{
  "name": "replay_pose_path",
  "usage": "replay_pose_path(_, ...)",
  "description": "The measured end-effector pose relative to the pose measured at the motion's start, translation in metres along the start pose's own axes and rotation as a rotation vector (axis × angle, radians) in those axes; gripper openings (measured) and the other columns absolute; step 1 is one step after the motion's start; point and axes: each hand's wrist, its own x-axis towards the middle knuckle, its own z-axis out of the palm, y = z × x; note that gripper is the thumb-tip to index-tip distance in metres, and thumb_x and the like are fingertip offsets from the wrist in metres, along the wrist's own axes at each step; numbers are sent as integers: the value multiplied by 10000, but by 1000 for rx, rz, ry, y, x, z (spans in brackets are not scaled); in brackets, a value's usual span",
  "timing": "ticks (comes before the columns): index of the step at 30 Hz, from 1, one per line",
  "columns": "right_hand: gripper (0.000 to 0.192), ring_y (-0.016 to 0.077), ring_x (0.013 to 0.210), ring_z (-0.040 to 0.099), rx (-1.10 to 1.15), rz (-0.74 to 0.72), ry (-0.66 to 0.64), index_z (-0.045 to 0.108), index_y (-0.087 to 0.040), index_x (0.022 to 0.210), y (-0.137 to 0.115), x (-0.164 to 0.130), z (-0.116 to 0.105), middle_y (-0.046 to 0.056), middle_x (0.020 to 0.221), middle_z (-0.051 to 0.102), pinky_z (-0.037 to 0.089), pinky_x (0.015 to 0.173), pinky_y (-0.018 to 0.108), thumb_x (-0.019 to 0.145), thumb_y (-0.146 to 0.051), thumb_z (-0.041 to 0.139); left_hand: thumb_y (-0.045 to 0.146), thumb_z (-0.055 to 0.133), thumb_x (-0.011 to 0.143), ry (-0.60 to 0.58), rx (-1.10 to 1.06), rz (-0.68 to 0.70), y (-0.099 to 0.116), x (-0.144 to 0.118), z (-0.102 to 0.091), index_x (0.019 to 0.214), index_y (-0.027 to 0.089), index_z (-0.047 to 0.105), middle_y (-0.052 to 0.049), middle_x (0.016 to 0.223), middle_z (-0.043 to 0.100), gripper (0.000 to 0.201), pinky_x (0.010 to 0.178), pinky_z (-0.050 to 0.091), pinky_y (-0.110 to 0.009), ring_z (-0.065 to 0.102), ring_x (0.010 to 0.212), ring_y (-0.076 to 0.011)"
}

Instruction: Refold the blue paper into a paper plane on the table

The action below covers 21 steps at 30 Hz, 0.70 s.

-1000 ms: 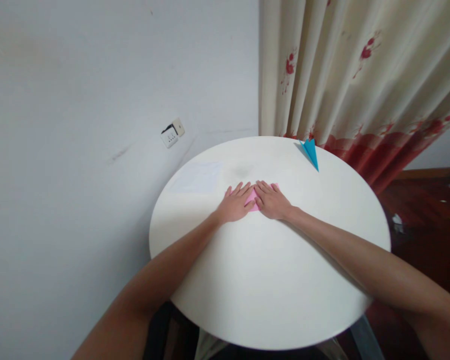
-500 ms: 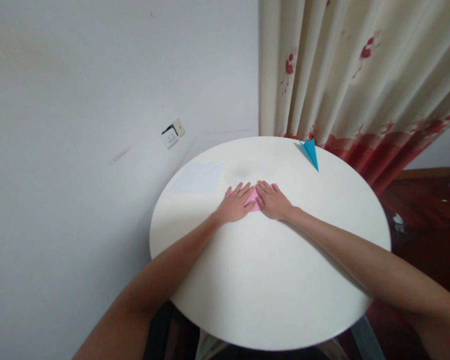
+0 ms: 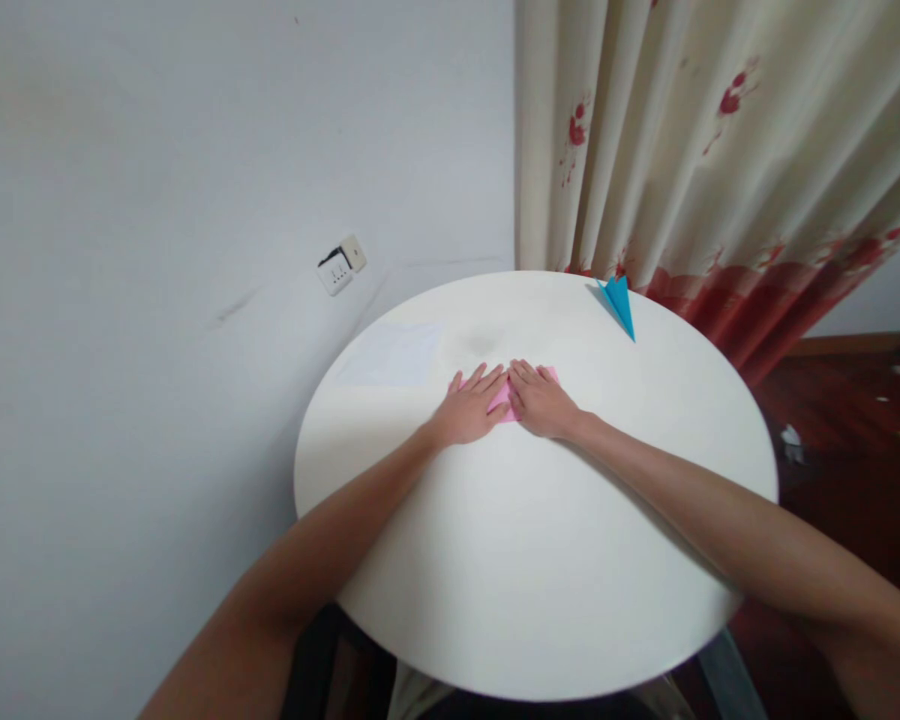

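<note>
- Head view, nearest first: the person's two bare forearms reach from the bottom corners across the round white table (image 3: 540,580), and the wide stretch of tabletop between them carries nothing.
- Past the middle of the table, the left hand (image 3: 467,407) lies palm down with its fingers spread flat, resting on the left part of a pink paper (image 3: 504,398).
- The right hand (image 3: 543,400) lies the same way on the paper's right part; its fingers are stretched out and loose, not curled around anything. Neither hand pinches or lifts the paper: both are flat presses, with the index fingers nearly meeting over the middle.
- The pink paper sits flat on the table, mostly hidden. Only a narrow wedge between the two hands and a small corner beyond the right hand show.
- As a judgement, the folding looks to be at an early or middle stage: the sheet seems folded at least once and a crease is being pressed down. How many folds it has cannot be told, and no finished shape shows.
- Farther off, a faint pale sheet (image 3: 394,355) lies flat to the left of the hands, well apart from them.
- At the far right edge lies a blue folded paper dart (image 3: 619,303), pointed and complete-looking, untouched.
- Behind stand a white wall with a socket (image 3: 342,267) and a flowered curtain (image 3: 705,150).
</note>
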Motion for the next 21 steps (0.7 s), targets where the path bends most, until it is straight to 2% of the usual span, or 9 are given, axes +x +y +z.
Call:
replay_pose_path(7, 604, 311, 1521, 228, -13, -5, -6, 318, 22, 1539, 0, -1, 2, 208, 1630, 283, 208, 1222, 501, 1040, -313, 262, 538, 263, 1035, 4, 2, -20, -3, 0, 2, 1615, 250, 182, -31, 1679, 183, 653, 1228, 136, -593, 118, 1557, -276)
replay_pose_path(21, 599, 284, 1521, 239, -33, -2, 5, 338, -14, 1541, 1, -1, 3, 192, 1632, 286, 214, 1217, 483, 1037, -328, 256, 560, 264, 1028, 4, 8, -31, -4, 0, 2, 1611, 260, 202, -27, 1679, 185, 659, 1223, 151, -600, 132, 1554, -294)
